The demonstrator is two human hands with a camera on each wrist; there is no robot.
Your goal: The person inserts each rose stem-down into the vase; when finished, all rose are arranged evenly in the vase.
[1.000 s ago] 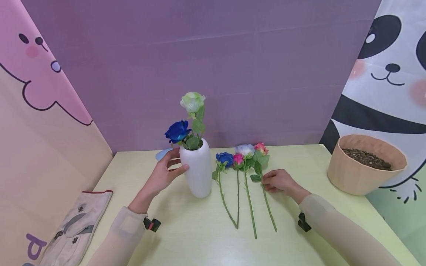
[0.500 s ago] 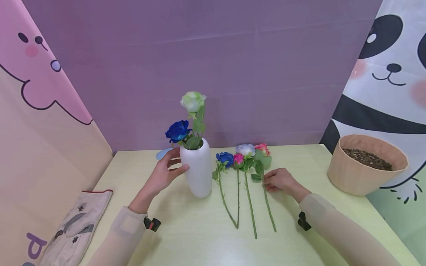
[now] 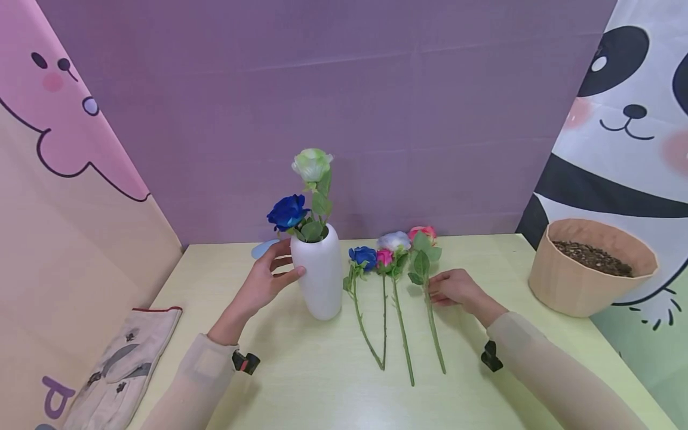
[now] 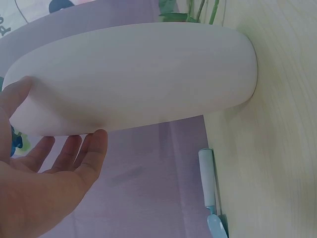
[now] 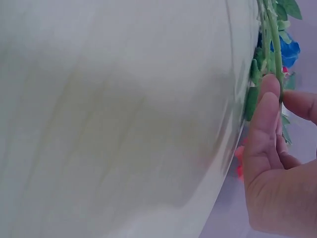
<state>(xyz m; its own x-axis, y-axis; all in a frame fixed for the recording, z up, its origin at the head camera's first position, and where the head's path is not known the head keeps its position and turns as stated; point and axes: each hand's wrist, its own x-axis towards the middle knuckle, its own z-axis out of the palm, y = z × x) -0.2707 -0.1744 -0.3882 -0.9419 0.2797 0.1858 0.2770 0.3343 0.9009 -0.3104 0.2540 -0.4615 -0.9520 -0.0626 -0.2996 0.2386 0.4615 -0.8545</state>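
Observation:
My left hand [image 3: 263, 283] holds the upper left side of a white vase [image 3: 321, 280], thumb on the front and fingers behind; the left wrist view shows the fingertips against the vase [image 4: 148, 74]. A blue rose [image 3: 287, 212] and a pale green-white rose [image 3: 312, 165] stand in it. My right hand [image 3: 457, 288] pinches the green stem [image 5: 277, 54] of a pink rose [image 3: 423, 234] between thumb and fingers. That rose's head is slightly raised, while its lower stem end is at the tabletop. Left of it lie a pale lilac rose [image 3: 394, 240], a small pink rose [image 3: 384, 257] and a blue rose [image 3: 363, 257].
A peach-coloured pot [image 3: 588, 292] with dark soil stands at the table's right edge. Folded grey cloth [image 3: 126, 364] lies at the left edge. Behind the left hand is a light blue shovel-like tool [image 4: 207, 178]. A purple backdrop [image 3: 344, 107] rises behind the table [image 3: 333, 388].
The pink rose's head and leaves have risen a little off the table in my right hand, which shifted slightly up and right. The lilac rose's head moved slightly left. My left hand has kept still.

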